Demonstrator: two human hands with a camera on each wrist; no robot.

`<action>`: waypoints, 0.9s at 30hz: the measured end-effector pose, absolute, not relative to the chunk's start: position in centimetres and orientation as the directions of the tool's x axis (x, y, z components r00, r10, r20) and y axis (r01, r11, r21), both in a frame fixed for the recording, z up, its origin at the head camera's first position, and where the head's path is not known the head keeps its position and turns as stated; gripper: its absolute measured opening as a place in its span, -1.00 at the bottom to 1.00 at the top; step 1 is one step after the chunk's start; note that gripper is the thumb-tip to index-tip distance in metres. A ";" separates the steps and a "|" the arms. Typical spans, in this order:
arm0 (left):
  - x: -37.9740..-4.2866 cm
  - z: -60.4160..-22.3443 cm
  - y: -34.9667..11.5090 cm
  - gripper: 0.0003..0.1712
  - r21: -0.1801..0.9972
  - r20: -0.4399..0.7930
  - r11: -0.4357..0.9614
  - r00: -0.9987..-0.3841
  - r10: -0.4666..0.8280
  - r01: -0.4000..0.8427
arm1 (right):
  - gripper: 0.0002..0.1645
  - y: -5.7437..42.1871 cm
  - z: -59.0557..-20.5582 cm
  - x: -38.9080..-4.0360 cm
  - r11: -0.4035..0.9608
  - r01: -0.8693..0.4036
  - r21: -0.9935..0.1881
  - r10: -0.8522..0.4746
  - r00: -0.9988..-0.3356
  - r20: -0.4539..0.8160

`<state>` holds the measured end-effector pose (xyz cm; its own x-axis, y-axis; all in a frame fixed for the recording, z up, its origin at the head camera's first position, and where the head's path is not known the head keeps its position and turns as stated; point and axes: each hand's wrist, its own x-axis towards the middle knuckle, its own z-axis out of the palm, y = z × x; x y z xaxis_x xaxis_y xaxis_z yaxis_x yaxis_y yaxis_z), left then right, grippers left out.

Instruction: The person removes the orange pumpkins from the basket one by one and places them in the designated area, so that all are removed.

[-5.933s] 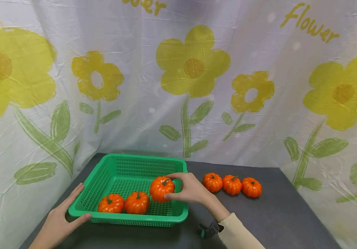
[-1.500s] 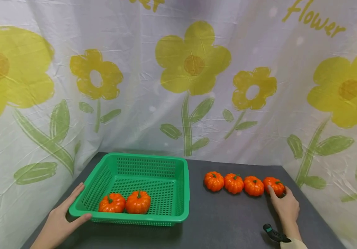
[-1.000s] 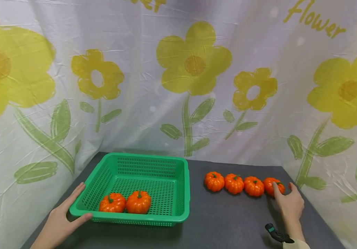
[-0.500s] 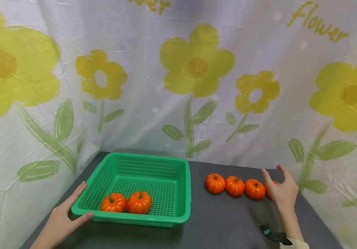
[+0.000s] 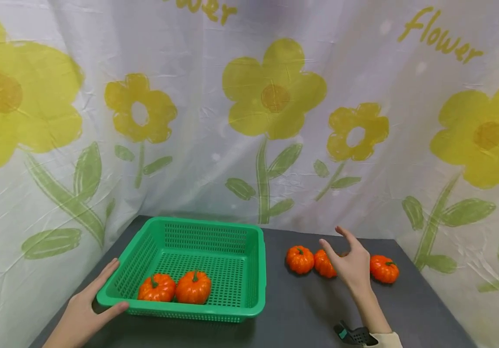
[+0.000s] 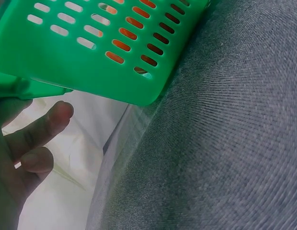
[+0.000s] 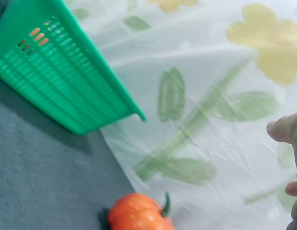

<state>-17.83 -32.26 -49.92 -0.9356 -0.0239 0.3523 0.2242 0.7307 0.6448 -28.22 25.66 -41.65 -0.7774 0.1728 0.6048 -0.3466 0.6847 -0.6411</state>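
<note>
The orange pumpkin (image 5: 384,269) pinched at the 3 o'clock side of the green basket (image 5: 188,310) about six seconds ago has been transferred to the 3 o'clock end of the row of pumpkins (image 5: 324,265), as seen in the head view; the row has thereby been increased from three to four. The grip of the right hand (image 5: 354,266) has been released, and the hand has been raised and shifted toward 9 o'clock. The end pumpkin, partly covered half a second ago, is now exposed; the row's middle is now partly covered.

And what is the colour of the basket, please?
The basket is green; the head view shows it best.
</note>
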 end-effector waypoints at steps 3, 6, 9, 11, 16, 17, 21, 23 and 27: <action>-17.9 -49.8 -32.4 0.12 0.643 0.369 0.728 -0.929 -0.020 0.240 | -0.28 24.4 -41.8 -28.4 0.676 -0.366 -0.640 0.140 -0.788 0.599; -18.0 -49.8 -32.4 0.13 0.635 0.386 0.732 -0.922 -0.022 0.247 | -0.24 23.2 -41.6 -28.7 0.672 -0.399 -0.623 0.094 -0.789 0.607; -17.9 -49.9 -32.5 0.14 0.635 0.384 0.733 -0.923 -0.025 0.244 | -0.23 21.8 -41.4 -28.9 0.661 -0.447 -0.603 0.033 -0.785 0.618; -17.7 -50.0 -32.5 0.14 0.638 0.376 0.732 -0.927 -0.024 0.240 | -0.23 20.7 -41.2 -28.9 0.660 -0.468 -0.588 -0.001 -0.783 0.622; -17.6 -49.9 -32.5 0.13 0.647 0.359 0.726 -0.933 -0.022 0.232 | -0.20 17.9 -40.5 -29.2 0.678 -0.495 -0.544 -0.067 -0.778 0.625; -17.6 -49.9 -32.5 0.13 0.648 0.355 0.727 -0.935 -0.022 0.228 | -0.20 17.4 -40.4 -29.3 0.681 -0.501 -0.534 -0.082 -0.776 0.625; -17.5 -50.0 -32.4 0.12 0.646 0.346 0.732 -0.938 -0.029 0.216 | -0.20 15.4 -39.8 -29.8 0.676 -0.525 -0.517 -0.151 -0.786 0.600; -17.5 -50.0 -32.4 0.13 0.643 0.349 0.735 -0.937 -0.031 0.215 | -0.21 14.6 -39.6 -30.0 0.675 -0.526 -0.518 -0.183 -0.799 0.573; -17.5 -49.8 -32.3 0.13 0.637 0.363 0.736 -0.932 -0.025 0.228 | -0.19 13.4 -39.3 -30.3 0.671 -0.518 -0.530 -0.226 -0.824 0.519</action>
<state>-17.50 -32.34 -49.79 -0.9315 -0.0250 0.3628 0.2284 0.7360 0.6373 -30.34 13.36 -39.34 -0.8241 -0.2264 0.5192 -0.5183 0.6711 -0.5301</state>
